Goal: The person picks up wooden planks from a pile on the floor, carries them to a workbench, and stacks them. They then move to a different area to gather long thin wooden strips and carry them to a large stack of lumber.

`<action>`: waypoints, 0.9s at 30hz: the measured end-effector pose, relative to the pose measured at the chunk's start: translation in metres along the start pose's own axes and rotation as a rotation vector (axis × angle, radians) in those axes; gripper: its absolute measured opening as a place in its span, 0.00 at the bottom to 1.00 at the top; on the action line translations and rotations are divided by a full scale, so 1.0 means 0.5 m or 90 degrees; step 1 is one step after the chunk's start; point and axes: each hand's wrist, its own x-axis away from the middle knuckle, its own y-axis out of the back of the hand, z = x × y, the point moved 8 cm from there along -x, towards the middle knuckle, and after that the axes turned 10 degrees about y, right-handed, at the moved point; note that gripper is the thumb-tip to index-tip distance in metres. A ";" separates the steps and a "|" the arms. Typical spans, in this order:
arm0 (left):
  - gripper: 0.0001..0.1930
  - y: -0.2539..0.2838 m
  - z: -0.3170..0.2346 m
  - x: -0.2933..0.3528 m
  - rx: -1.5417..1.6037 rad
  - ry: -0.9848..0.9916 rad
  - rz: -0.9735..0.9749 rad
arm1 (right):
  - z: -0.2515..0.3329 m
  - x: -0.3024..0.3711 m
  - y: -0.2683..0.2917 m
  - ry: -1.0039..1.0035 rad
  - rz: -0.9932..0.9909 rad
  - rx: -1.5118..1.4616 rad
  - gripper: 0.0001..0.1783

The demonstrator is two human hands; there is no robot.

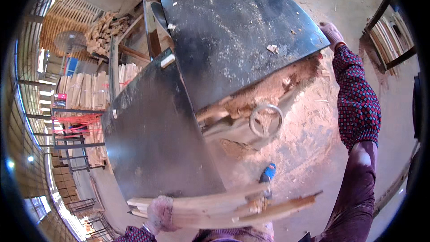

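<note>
My left hand (pixel 161 215), in a pale glove, is closed around several long wooden strips (pixel 210 210) near the bottom of the view. The strips lie roughly level in front of my body, and their right ends are rough and splintered. My right arm is stretched far forward. At its end, my right hand (pixel 331 33), also gloved, rests with bent fingers against the right corner of a dark metal machine table (pixel 233 36). Wood chips and dust are scattered over that tabletop. Next to it, a second dark metal plate (pixel 156 139) extends down toward the strips.
A round handwheel (pixel 266 120) sticks out below the table, with sawdust (pixel 309 130) heaped around it. Stacked wood (pixel 85 89) and a fan (pixel 70 41) stand at the left. A rack of boards (pixel 392 40) is at the far right. A blue shoe (pixel 269 171) shows below the wheel.
</note>
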 end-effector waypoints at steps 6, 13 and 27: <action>0.59 0.015 -0.011 0.029 -0.116 -0.226 -0.308 | 0.042 0.300 0.305 0.045 -0.113 0.104 0.26; 0.59 0.026 -0.054 0.021 -0.069 -0.227 -0.330 | 0.298 0.943 0.337 -0.047 -0.290 -0.189 0.22; 0.61 0.056 -0.043 0.063 -0.143 -0.093 -0.272 | 0.827 1.498 -0.496 -0.439 -0.071 -0.772 0.19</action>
